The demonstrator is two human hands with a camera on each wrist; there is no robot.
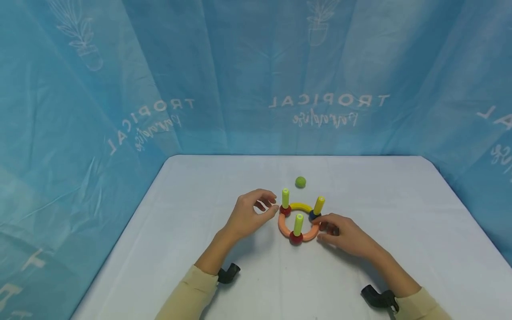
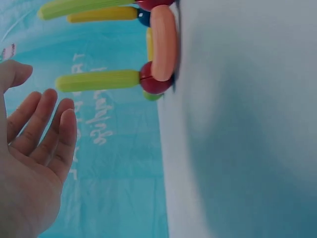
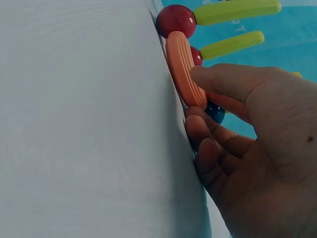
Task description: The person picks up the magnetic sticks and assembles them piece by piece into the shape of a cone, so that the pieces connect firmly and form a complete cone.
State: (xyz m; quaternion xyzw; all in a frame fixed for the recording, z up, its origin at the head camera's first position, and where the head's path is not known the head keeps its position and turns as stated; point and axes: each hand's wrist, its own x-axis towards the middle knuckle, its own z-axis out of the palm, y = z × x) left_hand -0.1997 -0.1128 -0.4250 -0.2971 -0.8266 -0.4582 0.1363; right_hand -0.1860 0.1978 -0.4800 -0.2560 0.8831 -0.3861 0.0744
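A ring of toy building pieces lies on the table: an orange curved rod (image 1: 283,226) on the left, a second orange curved rod (image 3: 183,69) at the front right and a yellow curved rod (image 1: 301,206) at the back. Two red balls (image 1: 296,238) and a blue ball (image 1: 313,216) join them. A straight rod stands upright on each ball, yellow-green (image 1: 298,225) on the red ones and yellow (image 1: 318,205) on the blue. My right hand (image 1: 345,233) pinches the front-right orange rod by the blue ball. My left hand (image 1: 252,213) hovers left of the ring, fingers loosely bent, holding nothing.
A small green ball (image 1: 300,182) lies behind the ring. The white table (image 1: 192,191) meets blue printed curtains (image 1: 248,80) at its back and sides. Black wrist mounts (image 1: 380,298) sit at both cuffs.
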